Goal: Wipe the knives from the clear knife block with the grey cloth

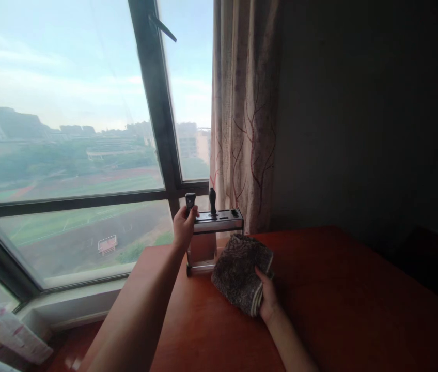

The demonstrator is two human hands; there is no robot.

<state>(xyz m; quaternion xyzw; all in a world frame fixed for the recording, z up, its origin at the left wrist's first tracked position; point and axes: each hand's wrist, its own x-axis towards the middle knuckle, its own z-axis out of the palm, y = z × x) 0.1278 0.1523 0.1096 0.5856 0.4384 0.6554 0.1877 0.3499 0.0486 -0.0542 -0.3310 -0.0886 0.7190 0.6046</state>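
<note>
Left hand [183, 227] grips a dark handle [190, 200] in the steel knife rack [215, 232] while right hand [268, 297] clutches a folded cloth [240, 274] just beside the rack; a skewed pull could tip it over.

No text, label or number can be read anywhere, perhaps owing to the dim light.

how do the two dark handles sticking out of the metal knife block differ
The flat dark handle with a pale patch is pinched by the left hand; the rounded black handle is untouched. The flat one sits at the block's left end, the rounded one nearer the middle. Both stand upright in the shiny metal knife block.
</note>
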